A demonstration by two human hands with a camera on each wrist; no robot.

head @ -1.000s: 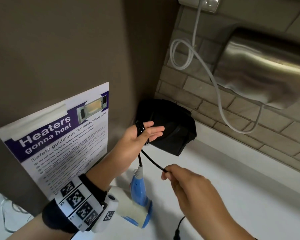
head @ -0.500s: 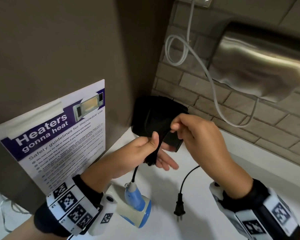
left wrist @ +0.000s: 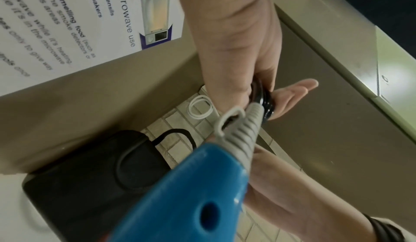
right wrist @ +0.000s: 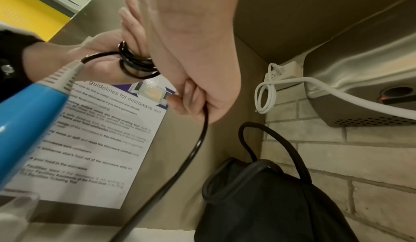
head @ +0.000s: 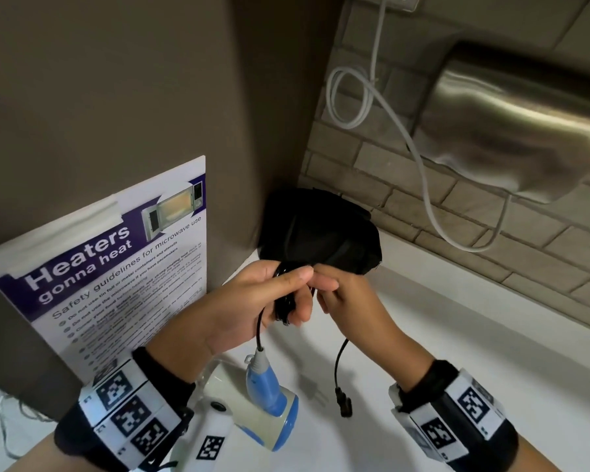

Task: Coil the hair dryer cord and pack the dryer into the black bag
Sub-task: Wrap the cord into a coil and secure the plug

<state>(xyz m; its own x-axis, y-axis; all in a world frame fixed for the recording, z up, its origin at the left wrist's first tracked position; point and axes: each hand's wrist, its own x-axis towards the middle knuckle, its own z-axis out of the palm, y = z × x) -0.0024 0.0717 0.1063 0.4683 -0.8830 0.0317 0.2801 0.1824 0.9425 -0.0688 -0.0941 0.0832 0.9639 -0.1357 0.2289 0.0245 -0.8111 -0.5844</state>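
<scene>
My left hand (head: 252,301) has the black cord (right wrist: 135,62) looped round its straight fingers, thumb pressing the coils. Beside the coils, my right hand (head: 348,301) pinches the loose end. Only the right wrist view shows that strand leaving my curled fingers; only the head view shows the plug (head: 344,403) dangling. The hair dryer (head: 263,403) hangs below the coils; the black bag (head: 321,233) sits behind them.

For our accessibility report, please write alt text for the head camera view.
Left hand holds coils of black hair dryer cord while right hand pinches its loose end, plug dangling. Blue-and-white hair dryer hangs below; black bag sits behind.
</scene>
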